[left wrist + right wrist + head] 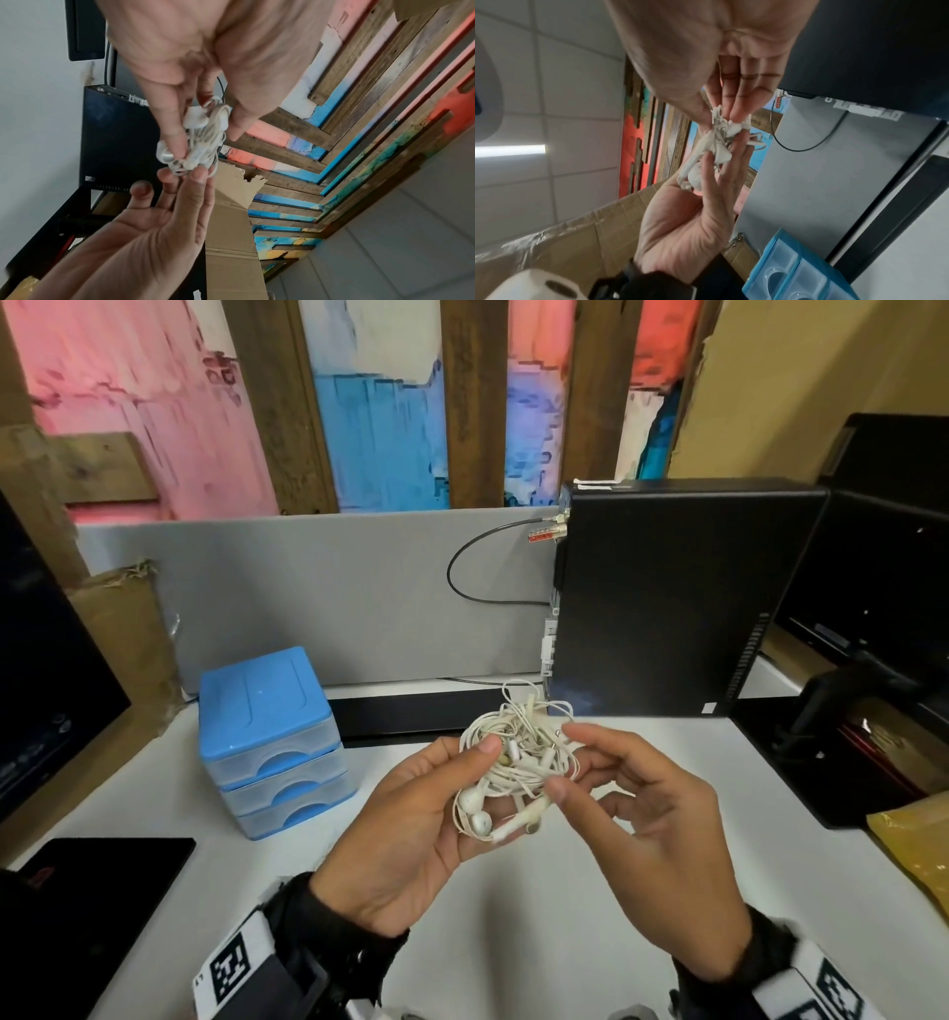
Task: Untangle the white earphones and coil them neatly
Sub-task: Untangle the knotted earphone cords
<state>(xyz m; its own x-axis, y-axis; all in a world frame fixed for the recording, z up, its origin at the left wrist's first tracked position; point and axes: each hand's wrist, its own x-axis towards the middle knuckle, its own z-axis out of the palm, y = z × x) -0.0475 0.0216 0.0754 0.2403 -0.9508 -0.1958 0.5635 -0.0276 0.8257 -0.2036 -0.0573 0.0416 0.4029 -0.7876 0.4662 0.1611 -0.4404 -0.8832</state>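
White earphones (516, 765) are one tight wad, held in the air above the white tabletop (513, 942), between both hands. Left hand (411, 834) cradles it from below-left: thumb curled over the top of the wad, fingers under it, two earbuds (475, 811) lying against the palm side. Right hand (642, 819) comes in from the right, thumb and forefinger pinching strands at the wad's right edge. No clear long axis; it's a ball, a few loops sticking up at the far side. My read: untangling not started, and the right hand is the one placed to pull a strand out rightward. Plug and free ends can't be made out, buried in the wad. Wrist views are blurred. Blue drawer unit (272, 742) well left, black PC case (683, 598) behind.
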